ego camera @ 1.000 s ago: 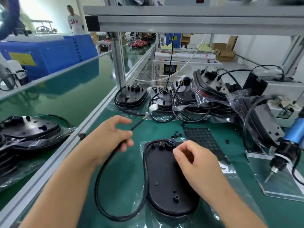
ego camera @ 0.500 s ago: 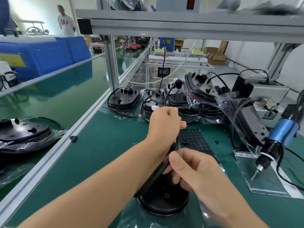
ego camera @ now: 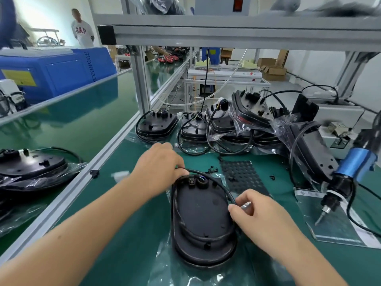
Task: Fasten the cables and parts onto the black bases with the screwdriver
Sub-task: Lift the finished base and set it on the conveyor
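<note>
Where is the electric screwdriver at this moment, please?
In the head view, the screwdriver hangs at the right edge, tip down over a clear plastic sheet, right of the black base; neither hand touches it.

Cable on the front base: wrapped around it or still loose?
Wrapped. The cable loops round the base rim, with the left hand and right hand gripping it at the top and right edges.

left hand (ego camera: pixel 158 168): bare, no glove, ring or watch. the forearm behind it is bare along all that shows, with no sleeve edge in view and one small dark spot on the near part.
right hand (ego camera: pixel 259 211): bare, no glove or ring; short, unpainted nails on the thumb and fingertips (ego camera: pixel 232 207). its forearm is bare too, with no sleeve, wristband or strap. no other part of the person shows.
</note>
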A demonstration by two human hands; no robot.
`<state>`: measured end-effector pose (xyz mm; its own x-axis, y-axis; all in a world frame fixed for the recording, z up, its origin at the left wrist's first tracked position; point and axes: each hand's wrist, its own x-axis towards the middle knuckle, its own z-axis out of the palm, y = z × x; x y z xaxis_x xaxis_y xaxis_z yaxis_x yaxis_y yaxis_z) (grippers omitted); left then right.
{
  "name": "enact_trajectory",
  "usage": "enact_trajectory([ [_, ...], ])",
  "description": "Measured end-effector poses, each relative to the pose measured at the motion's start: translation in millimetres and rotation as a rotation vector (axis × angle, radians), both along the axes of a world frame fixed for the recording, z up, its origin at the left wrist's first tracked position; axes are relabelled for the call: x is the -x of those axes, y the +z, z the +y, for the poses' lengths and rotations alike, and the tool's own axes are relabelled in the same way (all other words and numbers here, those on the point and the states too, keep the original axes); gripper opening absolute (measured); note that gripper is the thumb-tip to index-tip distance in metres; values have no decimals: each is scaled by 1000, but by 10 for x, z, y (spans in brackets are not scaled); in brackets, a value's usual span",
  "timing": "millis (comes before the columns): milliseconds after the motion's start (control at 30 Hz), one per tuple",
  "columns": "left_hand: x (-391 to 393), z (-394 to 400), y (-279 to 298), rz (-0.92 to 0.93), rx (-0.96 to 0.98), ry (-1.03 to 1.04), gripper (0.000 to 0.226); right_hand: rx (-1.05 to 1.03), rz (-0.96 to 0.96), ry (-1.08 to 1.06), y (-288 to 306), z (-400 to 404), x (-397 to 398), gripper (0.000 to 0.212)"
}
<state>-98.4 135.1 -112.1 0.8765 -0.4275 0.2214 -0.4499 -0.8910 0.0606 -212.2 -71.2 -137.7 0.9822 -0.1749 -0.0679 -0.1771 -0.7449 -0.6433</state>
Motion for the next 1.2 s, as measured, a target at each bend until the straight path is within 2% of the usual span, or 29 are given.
enact_trajectory([
  [67, -5, 116, -100, 38, 15, 56, 33, 18, 38, 29, -47, 57, -13, 18],
  [200, 83, 308, -247, 224, 38, 301, 58, -19, 54, 22, -74, 103, -45, 22],
  [233, 134, 331, -277, 287, 98, 337, 61, -42, 53, 18, -86, 122, -50, 21],
  [267, 192, 337, -303, 385, 234, 351, 61, -71, 45, 12, -106, 154, -59, 20],
  [333, 310, 304, -343, 635, 722, 347, 59, -116, 6, 3, -150, 243, -74, 19],
  [400, 408, 289, -359, 740, 1115, 329, 55, -141, -70, -18, -181, 341, -129, 20],
  [533, 551, 324, -444, 643, 1426, 317, 35, -166, -207, -32, -178, 557, -317, 18],
  [600, 568, 375, -459, 576, 1652, 276, 28, -202, -233, 7, -181, 718, -443, 18],
  [667, 544, 450, -448, 580, 1781, 184, 46, -253, -270, 10, -186, 887, -589, 21],
  [733, 494, 561, -442, 664, 1818, 138, 69, -338, -278, -22, -187, 1020, -753, 23],
  [800, 426, 691, -457, 669, 1805, 178, 80, -389, -253, 7, -219, 1139, -916, 24],
  [933, 262, 911, -507, 392, 1758, 284, 86, -453, -199, 111, -291, 1420, -1206, 34],
  [1033, 77, 1095, -434, 229, 1690, 386, 92, -633, -209, 85, -262, 1637, -1353, 42],
  [1100, -89, 1285, -338, 125, 1632, 478, 96, -741, -187, 95, -281, 1764, -1405, 40],
  [1200, -378, 1612, -130, 6, 1581, 620, 96, -744, -187, 111, -383, 1892, -1428, 34],
])
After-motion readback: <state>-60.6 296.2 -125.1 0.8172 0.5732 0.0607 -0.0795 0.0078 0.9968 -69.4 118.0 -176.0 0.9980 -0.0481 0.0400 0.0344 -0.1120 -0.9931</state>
